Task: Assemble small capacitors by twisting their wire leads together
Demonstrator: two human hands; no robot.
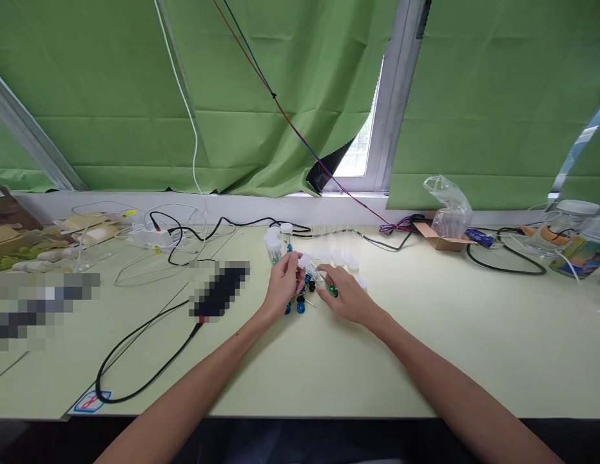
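Observation:
My left hand (283,282) and my right hand (347,295) meet over the middle of the pale green table (425,335). Between them they hold a small clear vial (318,276); the left fingers pinch its white cap (304,261) and the right fingers grip its body, which lies tilted with something green at its lower end. Under the hands lie several small blue and black beads or pins (300,305). Just behind stand capped clear vials (274,248) and a row of empty clear ones (341,248).
A black cable (135,361) loops across the left of the table. A white power strip (147,237) and wires sit at back left. A cardboard box with a plastic bag (447,222) and jars (573,225) stand at back right. Green curtains hang behind.

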